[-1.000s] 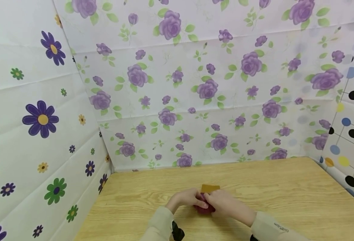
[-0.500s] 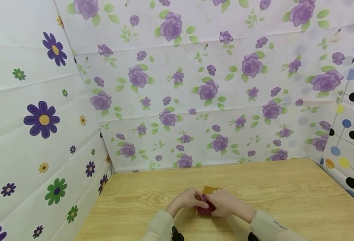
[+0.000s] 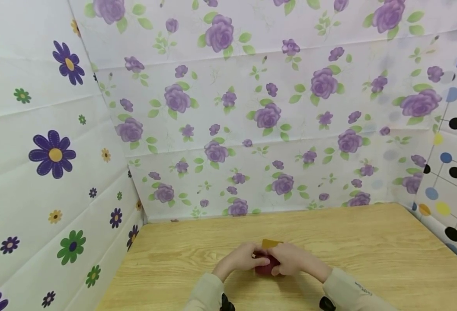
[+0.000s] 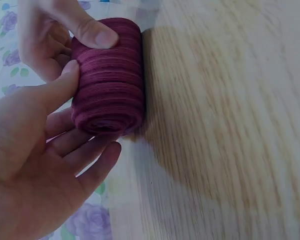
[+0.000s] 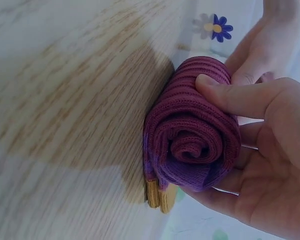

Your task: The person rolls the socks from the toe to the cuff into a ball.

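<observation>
A rolled-up pair of maroon ribbed socks [image 3: 266,268] lies on the wooden table between both hands. In the right wrist view the roll's [image 5: 190,122] spiral end faces the camera, with a purple stretch inside and mustard tips [image 5: 153,194] sticking out below. My left hand [image 3: 241,258] holds its left end, thumb on the near side and fingers round the far side. My right hand [image 3: 290,259] grips its right end, its thumb pressing the ribbed side. In the left wrist view the roll [image 4: 110,75] is compact. The far-side fingers are partly hidden.
The wooden table [image 3: 349,242] spreads out around the hands. Behind it hangs a white cloth with purple roses [image 3: 216,151]; a daisy-print cloth [image 3: 55,154] borders the left and a dotted cloth [image 3: 446,172] the right.
Both hands stay on the socks, with slight finger shifts. The purple patch seen between the hands earlier is now covered, and the mustard end shows a little less than a second ago.
</observation>
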The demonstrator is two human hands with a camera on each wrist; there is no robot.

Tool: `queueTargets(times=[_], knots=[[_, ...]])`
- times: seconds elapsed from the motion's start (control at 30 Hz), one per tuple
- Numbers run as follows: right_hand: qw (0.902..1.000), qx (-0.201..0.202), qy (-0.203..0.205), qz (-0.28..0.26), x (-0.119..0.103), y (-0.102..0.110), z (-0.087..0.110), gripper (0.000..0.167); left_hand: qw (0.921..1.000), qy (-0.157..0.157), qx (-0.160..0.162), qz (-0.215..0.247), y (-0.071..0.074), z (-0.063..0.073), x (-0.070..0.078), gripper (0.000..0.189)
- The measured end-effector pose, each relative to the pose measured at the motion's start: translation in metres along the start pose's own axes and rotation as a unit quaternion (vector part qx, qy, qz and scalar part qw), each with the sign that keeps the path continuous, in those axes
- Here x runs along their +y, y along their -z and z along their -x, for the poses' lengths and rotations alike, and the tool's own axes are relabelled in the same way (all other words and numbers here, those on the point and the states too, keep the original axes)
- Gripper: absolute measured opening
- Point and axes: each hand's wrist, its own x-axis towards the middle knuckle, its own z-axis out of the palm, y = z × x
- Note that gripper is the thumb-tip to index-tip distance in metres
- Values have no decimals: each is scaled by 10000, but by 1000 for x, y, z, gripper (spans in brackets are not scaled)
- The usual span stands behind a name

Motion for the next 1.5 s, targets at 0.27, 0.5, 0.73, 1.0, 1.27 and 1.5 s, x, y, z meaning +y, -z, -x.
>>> queueTargets(times=[0.27,0.5,0.73,1.0,1.27,1.5], knots=[[9998,-75,-197,38,-2,2,0,17,9994,85,31,-341,-1,-1,2,27],[9988,-123,-466,-23,-8,0,3,15,9993,136,34,-342,-3,-1,3,25],[9966,-184,-763,-251,-11,-3,2,16,9990,268,78,-357,-4,-3,0,24],[9927,-67,-1180,-246,-10,-4,0,32,9985,471,229,-145,-4,-7,3,27],[9973,290,-679,-60,-6,0,2,34,9967,641,388,323,-5,-9,-2,24],[9951,644,-607,430,-13,-4,4,52,9943,832,503,426,-5,-9,-2,22]])
